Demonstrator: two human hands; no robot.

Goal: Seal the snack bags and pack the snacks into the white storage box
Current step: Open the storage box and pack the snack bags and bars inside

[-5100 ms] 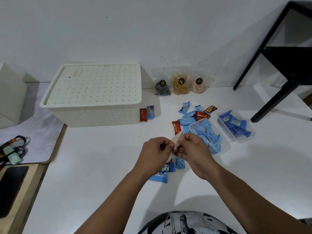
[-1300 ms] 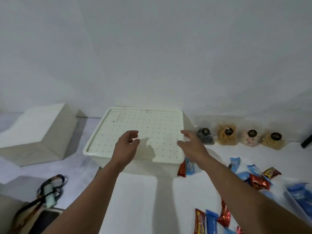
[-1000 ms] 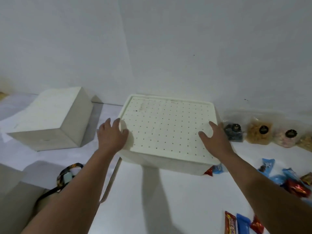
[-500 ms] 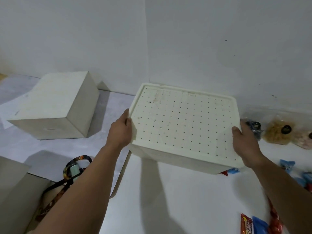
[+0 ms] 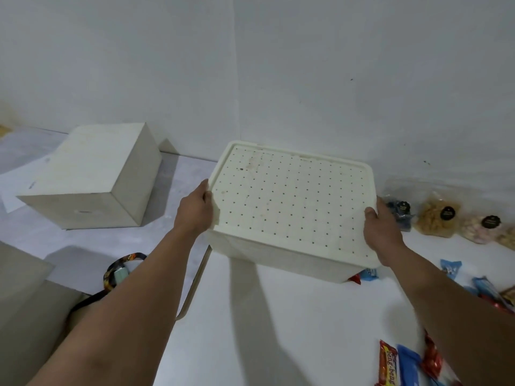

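The work surface is a white table (image 5: 278, 330) set against a plain white wall (image 5: 278, 65), with a vertical corner seam in the wall above the middle of the scene. The white storage box (image 5: 281, 257) stands at the far middle of the table, its perforated lid (image 5: 289, 201) in place. The left hand (image 5: 195, 210) grips the left edge of the lid, fingers curled round the rim; the right hand (image 5: 380, 232) grips the right edge, thumb on top and the other fingers hidden beyond the rim. Four snack bags (image 5: 437, 218) with round black labels stand in a row against the wall, right of the box (the rightmost is cut off by the frame edge). Loose wrapped snacks (image 5: 390, 363) lie on the near right of the table, and two more, one red and one blue (image 5: 367, 273), lie touching the box's near right corner. To the far left, a pale block (image 5: 92, 176) rests on a lower grey surface (image 5: 41, 240). A strap (image 5: 117, 270) with a pale green item lies near the left forearm.
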